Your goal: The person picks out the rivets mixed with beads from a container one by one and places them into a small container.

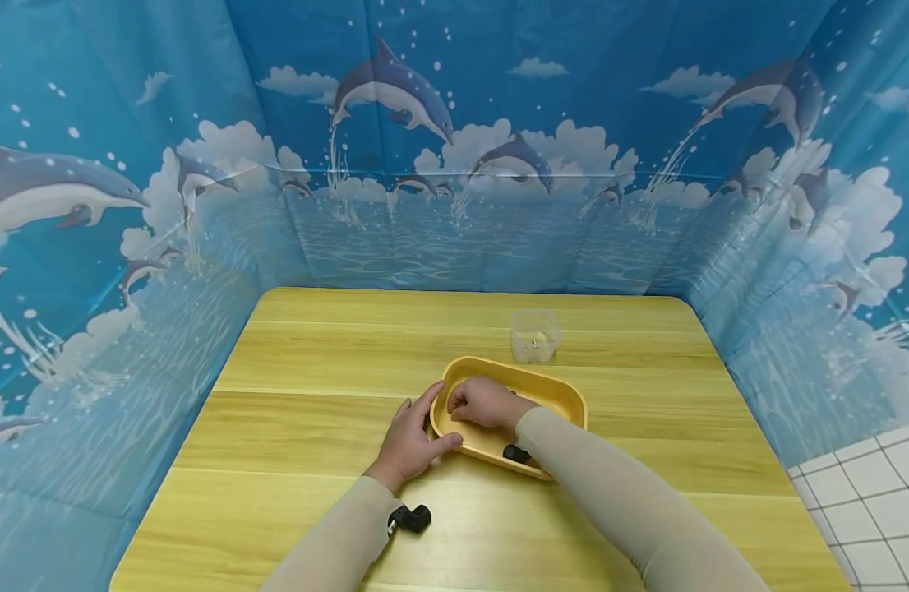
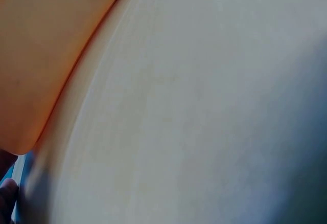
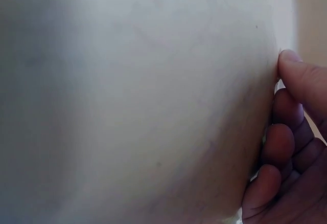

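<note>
A shallow yellow tray (image 1: 524, 374) with rounded corners lies slanted on the table, seen from above in the head view. At its left end my left hand (image 1: 413, 440) grips it, thumb over the near rim and fingers at the far-left corner. The tray's orange-looking outer wall (image 2: 56, 45) fills the upper left of the left wrist view. My right hand (image 1: 486, 403) is inside the tray, fingers curled and pointing left, low over its floor. In the right wrist view the thumb (image 3: 301, 75) lies above the curled fingers (image 3: 278, 144); I cannot tell whether they pinch something small.
Just behind the tray stands a small clear square container (image 1: 534, 335) with something small and shiny inside. Black camera mounts (image 1: 410, 519) sit at both wrists. The wooden table (image 1: 299, 427) is walled by a dolphin-print curtain (image 1: 440, 238) behind and at the sides.
</note>
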The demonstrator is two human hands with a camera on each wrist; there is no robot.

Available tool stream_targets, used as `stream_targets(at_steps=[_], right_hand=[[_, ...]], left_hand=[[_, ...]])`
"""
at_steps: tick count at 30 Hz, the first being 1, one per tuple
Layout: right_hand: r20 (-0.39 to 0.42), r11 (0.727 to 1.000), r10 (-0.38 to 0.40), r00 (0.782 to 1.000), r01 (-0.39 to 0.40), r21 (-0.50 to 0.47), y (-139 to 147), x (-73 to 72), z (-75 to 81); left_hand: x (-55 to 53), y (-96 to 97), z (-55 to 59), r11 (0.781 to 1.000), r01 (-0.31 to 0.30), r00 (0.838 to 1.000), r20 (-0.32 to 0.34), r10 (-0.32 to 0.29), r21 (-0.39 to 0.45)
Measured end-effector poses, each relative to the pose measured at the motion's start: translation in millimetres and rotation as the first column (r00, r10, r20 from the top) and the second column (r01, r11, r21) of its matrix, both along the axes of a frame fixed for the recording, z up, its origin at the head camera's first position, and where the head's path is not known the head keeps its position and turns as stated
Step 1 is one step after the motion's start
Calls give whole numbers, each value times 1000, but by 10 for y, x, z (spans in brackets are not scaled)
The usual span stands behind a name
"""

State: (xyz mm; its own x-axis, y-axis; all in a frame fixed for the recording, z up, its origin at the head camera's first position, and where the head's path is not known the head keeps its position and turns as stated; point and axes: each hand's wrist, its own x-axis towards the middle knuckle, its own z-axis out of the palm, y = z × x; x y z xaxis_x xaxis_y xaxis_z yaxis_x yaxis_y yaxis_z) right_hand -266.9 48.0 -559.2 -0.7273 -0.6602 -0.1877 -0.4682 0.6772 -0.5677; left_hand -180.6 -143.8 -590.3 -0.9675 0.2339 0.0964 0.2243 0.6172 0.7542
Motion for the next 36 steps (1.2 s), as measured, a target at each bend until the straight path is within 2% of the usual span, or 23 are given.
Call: stream_targets(at_steps=[7,16,27,36], right_hand=[[-25,1000,16,1000,-16,-10,15,0,-10],[3,998,-23,1000,23,-51,29,-5,0],[20,999,-33,999,34,-37,35,-12,41],[-4,999,-30,1000,30,-29,39,-11,60]], left_hand=[[5,1,9,1000,3,1000,-1,-3,6],[-1,0,-6,1000,4,1000,-8,-4,11],[-4,-6,-12,1000,1,1000,-3,-1,8],[7,-7,0,1000,5,1000,-1,-5,28]])
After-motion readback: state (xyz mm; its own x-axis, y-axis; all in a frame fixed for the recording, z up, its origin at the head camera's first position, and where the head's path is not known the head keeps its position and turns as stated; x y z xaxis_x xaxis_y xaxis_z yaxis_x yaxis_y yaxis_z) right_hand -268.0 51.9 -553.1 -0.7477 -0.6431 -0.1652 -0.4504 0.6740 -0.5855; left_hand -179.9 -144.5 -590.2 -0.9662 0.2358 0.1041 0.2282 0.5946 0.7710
